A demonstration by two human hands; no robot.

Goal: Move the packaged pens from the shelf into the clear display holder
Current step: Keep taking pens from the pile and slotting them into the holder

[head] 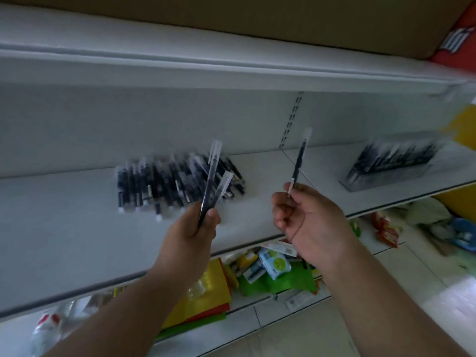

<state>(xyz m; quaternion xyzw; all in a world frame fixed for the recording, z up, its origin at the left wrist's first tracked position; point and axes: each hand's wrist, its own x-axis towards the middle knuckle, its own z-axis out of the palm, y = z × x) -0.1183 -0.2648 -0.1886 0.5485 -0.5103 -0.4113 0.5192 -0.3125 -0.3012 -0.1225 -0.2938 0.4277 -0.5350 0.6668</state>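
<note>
White shelving [77, 240], tiled floor [412, 292]

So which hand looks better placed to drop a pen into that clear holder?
Probably the right hand: it pinches one packaged pen and is nearer the clear display holder.

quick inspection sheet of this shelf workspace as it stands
surface: white shelf, bare at left
job's things: pile of pens mid-shelf; holder at right, pens in it, blurred
clutter: mixed packets on the lower shelf
grippers: left hand holds two pens; right hand pinches one pen
cables: nothing seen
surroundings: cardboard box on the shelf above; tiled floor at right
</note>
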